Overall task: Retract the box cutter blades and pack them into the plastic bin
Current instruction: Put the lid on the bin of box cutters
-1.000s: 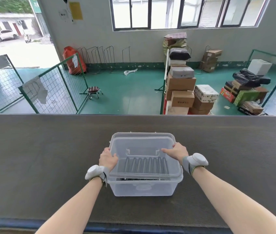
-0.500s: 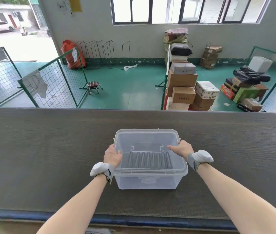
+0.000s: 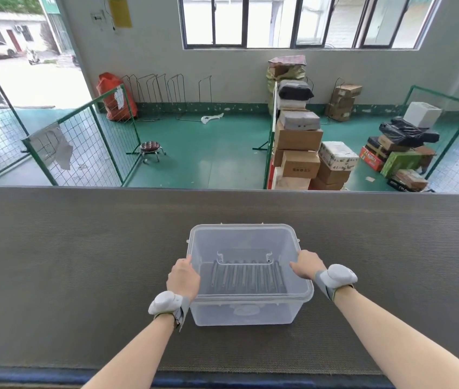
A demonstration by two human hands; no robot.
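Note:
A clear plastic bin (image 3: 250, 311) with its clear lid on stands on the grey belt-like surface (image 3: 68, 262) in front of me. Through the lid I see several dark box cutters (image 3: 246, 277) lying side by side in a row on the bin's floor. My left hand (image 3: 182, 277) grips the bin's left rim. My right hand (image 3: 305, 263) grips the right rim, fingers over the lid's edge. Both wrists wear white bands.
The grey surface stretches wide to both sides, with a blue edge (image 3: 54, 376) nearest me. Beyond its far edge, a green floor lies below with stacked cardboard boxes (image 3: 300, 153), green wire fencing (image 3: 82, 141) and a small stool (image 3: 151, 148).
Both hands have pushed the bin a little farther from me across the grey surface. The grip on both rims is the same.

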